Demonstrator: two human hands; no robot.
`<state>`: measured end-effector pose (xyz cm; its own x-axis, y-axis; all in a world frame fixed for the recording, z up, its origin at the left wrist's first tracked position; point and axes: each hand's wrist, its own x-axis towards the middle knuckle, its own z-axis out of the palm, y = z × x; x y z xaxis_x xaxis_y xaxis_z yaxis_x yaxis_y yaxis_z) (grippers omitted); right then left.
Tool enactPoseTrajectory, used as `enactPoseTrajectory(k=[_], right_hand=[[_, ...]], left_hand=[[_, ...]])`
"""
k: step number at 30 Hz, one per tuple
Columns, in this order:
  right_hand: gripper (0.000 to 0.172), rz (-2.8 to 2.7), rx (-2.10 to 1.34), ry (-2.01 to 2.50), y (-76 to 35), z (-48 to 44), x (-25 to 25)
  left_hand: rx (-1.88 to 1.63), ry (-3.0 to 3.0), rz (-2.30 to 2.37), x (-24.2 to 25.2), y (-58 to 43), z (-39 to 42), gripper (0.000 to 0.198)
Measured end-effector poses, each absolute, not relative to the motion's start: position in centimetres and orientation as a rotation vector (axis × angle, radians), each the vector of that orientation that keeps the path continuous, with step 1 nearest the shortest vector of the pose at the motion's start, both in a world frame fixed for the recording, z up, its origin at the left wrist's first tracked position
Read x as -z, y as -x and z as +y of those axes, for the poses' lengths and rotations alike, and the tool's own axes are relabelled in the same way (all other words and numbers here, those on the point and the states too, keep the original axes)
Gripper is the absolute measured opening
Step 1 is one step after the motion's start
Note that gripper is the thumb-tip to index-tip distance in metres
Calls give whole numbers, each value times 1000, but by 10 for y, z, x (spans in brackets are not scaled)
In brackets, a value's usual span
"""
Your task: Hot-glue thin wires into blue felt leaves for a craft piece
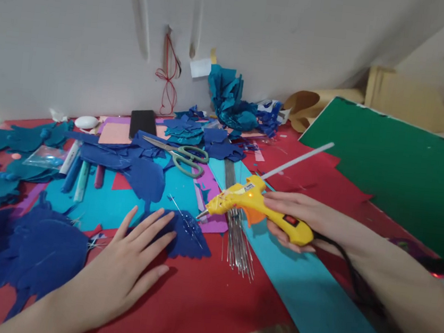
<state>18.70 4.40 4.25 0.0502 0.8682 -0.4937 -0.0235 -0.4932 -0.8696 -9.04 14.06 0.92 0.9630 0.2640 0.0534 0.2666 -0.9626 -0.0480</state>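
Blue scalloped cutout lies on the red-covered counter, partly under my left hand, with glossy strands across it. I'd say that hand is there to stop it sliding: palm down, fingers spread, forearm entering from lower left. My right hand has its fingers wrapped round the handle of a yellow glue gun, forearm reaching in from the right, nozzle slanting down near the cutout's far edge, probably to keep the tip clear of my skin. Beside it lies a bundle of wires; green-handled scissors sit beyond.
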Motion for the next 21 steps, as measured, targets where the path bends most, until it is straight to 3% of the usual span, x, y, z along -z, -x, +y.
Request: enactPoseTrajectory(k=[13, 21], right_hand=[[29, -1051, -1403, 1647, -165, 57, -36], [33, -783, -1387, 1630, -181, 49, -52]], left_hand=[[22, 3082, -446, -9, 89, 141, 39], [16, 3126, -469, -10, 89, 140, 39]])
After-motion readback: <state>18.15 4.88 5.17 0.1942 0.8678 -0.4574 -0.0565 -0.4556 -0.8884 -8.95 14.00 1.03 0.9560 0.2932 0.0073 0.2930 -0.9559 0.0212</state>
